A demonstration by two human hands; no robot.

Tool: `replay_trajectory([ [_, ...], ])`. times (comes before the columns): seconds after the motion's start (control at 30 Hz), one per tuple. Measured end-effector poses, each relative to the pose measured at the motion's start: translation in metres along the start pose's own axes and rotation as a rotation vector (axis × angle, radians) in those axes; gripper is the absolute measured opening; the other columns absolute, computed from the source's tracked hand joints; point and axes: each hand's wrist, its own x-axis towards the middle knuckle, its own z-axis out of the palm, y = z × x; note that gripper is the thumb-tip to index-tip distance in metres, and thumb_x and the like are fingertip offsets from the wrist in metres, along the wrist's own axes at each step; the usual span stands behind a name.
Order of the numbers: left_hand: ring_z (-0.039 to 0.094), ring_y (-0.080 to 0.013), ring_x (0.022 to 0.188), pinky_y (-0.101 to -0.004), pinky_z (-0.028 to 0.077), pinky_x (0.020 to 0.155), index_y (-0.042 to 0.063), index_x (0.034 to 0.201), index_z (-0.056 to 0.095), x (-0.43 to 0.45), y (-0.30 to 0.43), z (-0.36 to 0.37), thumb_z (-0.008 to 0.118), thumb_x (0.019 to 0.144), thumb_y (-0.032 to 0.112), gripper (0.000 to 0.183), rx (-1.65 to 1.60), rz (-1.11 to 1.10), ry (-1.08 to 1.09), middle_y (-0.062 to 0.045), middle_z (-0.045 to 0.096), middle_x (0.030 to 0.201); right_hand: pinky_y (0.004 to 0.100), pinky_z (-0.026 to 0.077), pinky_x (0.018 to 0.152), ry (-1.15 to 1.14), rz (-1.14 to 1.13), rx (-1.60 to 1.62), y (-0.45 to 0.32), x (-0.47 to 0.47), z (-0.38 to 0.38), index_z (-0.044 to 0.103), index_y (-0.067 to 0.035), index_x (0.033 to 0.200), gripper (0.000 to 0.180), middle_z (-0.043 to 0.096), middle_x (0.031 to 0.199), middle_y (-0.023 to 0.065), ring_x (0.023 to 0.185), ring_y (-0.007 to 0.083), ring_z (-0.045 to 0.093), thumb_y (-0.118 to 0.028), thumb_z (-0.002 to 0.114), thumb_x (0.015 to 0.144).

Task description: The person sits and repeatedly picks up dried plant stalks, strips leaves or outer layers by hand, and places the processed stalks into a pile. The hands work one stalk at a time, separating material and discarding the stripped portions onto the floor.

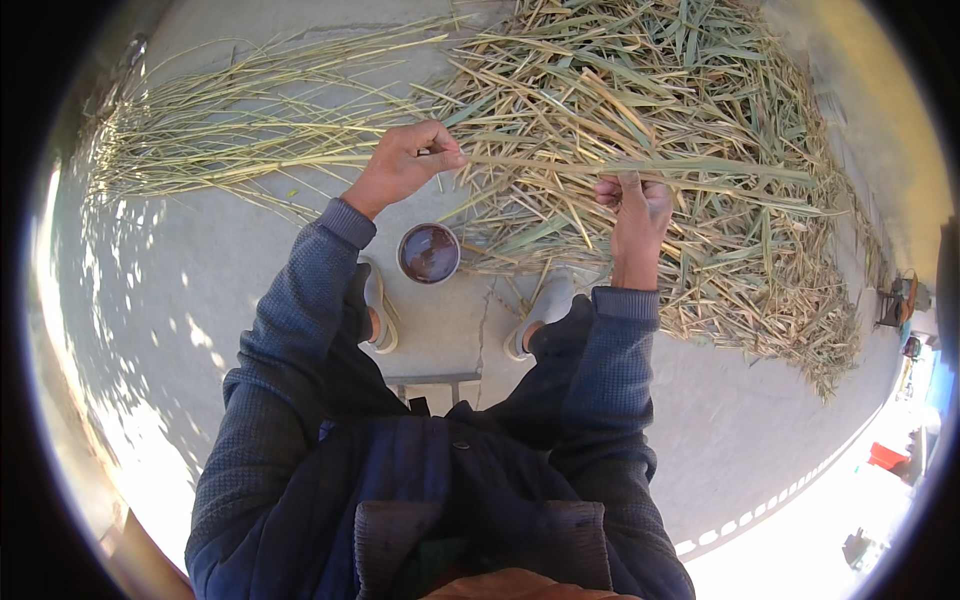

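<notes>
A long reed stalk point(536, 163) with green leaves stretches sideways between my hands. My left hand point(409, 161) pinches it between thumb and fingertips, and a thin stem runs on leftward from there. Farther right, my right hand point(636, 206) grips the leafy part, thumb uppermost, with long leaves point(720, 166) trailing past it. Both hands are raised over the near side of a large heap of cut reed leaves and husks point(675, 97). Below my left hand, a round container of dark reddish-brown liquid point(428, 253) stands on the floor.
Thin bare stems point(247, 142) lie spread over the concrete floor point(225, 255) at the left. My shoes point(551, 304) flank the liquid container. Part of a low metal frame point(439, 378) shows between my legs. A red object point(887, 456) is at the far right.
</notes>
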Motion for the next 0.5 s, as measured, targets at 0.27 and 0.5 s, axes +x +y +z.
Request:
replay_trajectory([
  [0.27, 0.064, -0.0088, 0.072, -0.0280, 0.051, 0.063, 0.005, 0.090, 0.071, 0.002, 0.017, 0.029, 0.078, 0.088, 0.018, 0.016, 0.065, 0.055, 0.061, -0.002, 0.071, 0.081, 0.0261, 0.053, 0.056, 0.031, 0.094, 0.063, 0.004, -0.001, 0.000, 0.066, 0.002, 0.093, 0.032, 0.070, 0.077, 0.0125, 0.062, 0.0168, 0.067, -0.029, 0.072, 0.095],
  [0.5, 0.061, -0.0079, 0.069, -0.0265, 0.048, 0.060, 0.004, 0.096, 0.066, 0.022, -0.001, -0.044, 0.074, 0.094, 0.022, 0.019, -0.321, -0.130, 0.358, -0.003, 0.071, 0.079, 0.0262, 0.054, 0.058, 0.024, 0.118, -0.023, 0.007, 0.002, -0.013, 0.066, 0.002, 0.095, 0.032, 0.070, 0.078, 0.0129, 0.063, 0.0173, 0.068, -0.029, 0.074, 0.094],
])
